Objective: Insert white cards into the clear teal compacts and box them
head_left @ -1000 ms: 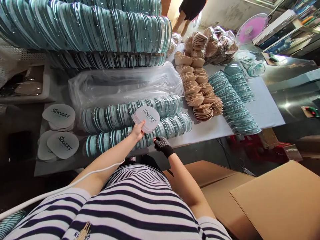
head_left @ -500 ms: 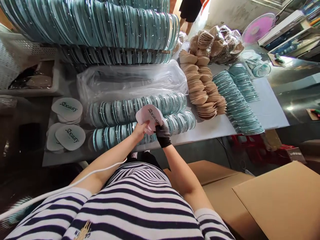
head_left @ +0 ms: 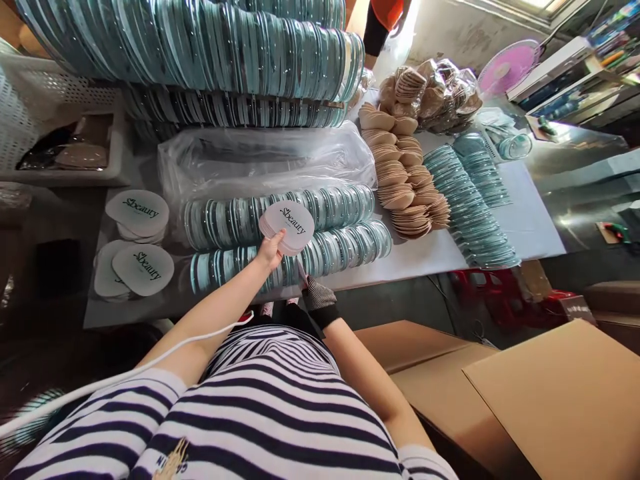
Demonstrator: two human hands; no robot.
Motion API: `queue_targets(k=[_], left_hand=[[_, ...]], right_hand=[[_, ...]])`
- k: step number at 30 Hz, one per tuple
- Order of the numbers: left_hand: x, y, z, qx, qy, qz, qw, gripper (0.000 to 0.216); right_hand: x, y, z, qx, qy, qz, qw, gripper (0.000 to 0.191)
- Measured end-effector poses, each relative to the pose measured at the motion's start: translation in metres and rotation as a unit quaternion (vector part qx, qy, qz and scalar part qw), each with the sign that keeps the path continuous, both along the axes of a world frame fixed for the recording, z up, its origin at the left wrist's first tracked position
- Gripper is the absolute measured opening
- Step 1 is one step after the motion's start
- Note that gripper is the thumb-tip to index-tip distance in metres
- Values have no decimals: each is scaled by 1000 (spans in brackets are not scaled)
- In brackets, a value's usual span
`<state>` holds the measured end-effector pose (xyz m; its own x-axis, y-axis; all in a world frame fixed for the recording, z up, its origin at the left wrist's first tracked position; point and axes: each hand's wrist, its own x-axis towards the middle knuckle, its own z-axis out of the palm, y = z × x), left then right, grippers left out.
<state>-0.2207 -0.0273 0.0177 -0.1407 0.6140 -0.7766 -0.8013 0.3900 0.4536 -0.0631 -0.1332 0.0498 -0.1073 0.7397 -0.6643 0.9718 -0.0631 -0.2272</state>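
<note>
Over the desk [head_left: 425, 257] edge, left hand [head_left: 270, 252] fingers clamp the card stack [head_left: 289, 227]; gloved right hand [head_left: 316, 298] looks pinched on a single card [head_left: 301, 270]. Dealing-off step, I'd guess; next wants careful placing.

Card stacks [head_left: 137, 213] lie left of apparently bagged disc rows [head_left: 340, 203].
</note>
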Motion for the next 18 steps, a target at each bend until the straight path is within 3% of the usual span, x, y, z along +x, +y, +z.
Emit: queue_targets(k=[3, 8, 13, 16, 18], left_hand=[[0, 0, 3, 2, 3, -6, 1000, 36], [-1, 0, 5, -1, 2, -9, 1000, 35], [-1, -3, 2, 16, -4, -18, 1000, 38], [0, -4, 2, 19, 2, -15, 1000, 34], [1, -5, 3, 23, 8, -10, 1000, 34]], right_hand=[[-9, 23, -5, -13, -13, -17, 1000, 32], [0, 19, -4, 27, 15, -35, 999, 29], [-12, 27, -22, 31, 9, -28, 999, 28], [-15, 32, -30, -23, 83, -62, 994, 22], [-10, 33, -31, -90, 179, -108, 974, 23]])
